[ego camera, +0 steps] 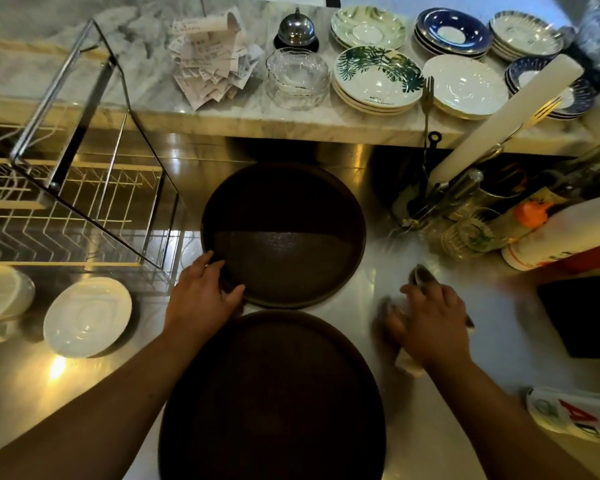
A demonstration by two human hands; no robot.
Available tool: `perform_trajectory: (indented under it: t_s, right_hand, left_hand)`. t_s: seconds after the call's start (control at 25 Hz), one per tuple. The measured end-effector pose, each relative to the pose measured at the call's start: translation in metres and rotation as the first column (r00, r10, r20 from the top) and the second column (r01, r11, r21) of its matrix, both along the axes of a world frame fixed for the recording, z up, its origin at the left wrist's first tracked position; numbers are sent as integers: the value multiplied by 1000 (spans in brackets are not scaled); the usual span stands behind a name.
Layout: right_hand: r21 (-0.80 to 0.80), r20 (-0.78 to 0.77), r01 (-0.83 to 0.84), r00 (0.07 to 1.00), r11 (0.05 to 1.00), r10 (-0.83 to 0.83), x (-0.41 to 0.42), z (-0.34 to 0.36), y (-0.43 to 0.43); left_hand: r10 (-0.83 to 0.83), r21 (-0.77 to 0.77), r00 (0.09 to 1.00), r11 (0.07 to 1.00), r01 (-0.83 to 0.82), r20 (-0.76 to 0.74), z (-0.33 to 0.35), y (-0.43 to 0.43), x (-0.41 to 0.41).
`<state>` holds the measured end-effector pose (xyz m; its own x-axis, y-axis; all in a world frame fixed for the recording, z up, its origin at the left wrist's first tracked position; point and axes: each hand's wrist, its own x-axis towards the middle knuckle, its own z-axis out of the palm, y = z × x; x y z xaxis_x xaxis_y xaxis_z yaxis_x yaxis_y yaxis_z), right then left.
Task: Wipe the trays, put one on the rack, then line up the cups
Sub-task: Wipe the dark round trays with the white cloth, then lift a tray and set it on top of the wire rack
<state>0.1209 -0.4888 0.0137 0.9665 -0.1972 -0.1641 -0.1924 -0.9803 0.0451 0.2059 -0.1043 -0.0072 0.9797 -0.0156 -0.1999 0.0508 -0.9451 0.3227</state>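
Two round dark brown trays lie flat on the steel counter. The far tray (284, 233) sits at the centre, and the near tray (271, 396) is just below it by my body. My left hand (201, 296) grips the far tray's lower left rim, fingers curled over the edge. To the right of the trays, my right hand (430, 323) is closed on a crumpled cloth (409, 362) resting on the counter. A wire dish rack (84, 188) stands at the left. A white cup (0, 296) sits at the far left edge, next to a white saucer (87, 317).
A marble shelf (291, 123) at the back carries stacks of plates (378, 77), glass bowls (297, 72), a bell (297, 29) and paper receipts (212, 60). Bottles, glasses (471, 233) and a white roll (506, 116) crowd the right side. A dark object (582, 313) lies at the right edge.
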Motion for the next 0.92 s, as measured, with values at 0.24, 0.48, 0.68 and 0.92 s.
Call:
perform_trajectory:
  t_s: [0.24, 0.48, 0.68, 0.92]
  right_hand:
    - [327, 71, 32, 996, 944, -59, 59, 0, 68]
    - [571, -62, 315, 937, 758, -343, 99, -10, 87]
    - [618, -139, 432, 882, 657, -449, 115, -18, 78]
    - [611, -227, 482, 867, 628, -444, 127, -18, 68]
  left_hand:
    - [181, -112, 983, 977, -182, -20, -4, -4, 10]
    - [260, -211, 959, 937, -278, -110, -6, 2, 31]
    - [337, -240, 926, 897, -371, -173, -13, 7, 41]
    - [365, -284, 905, 863, -417, -219, -19, 12, 49]
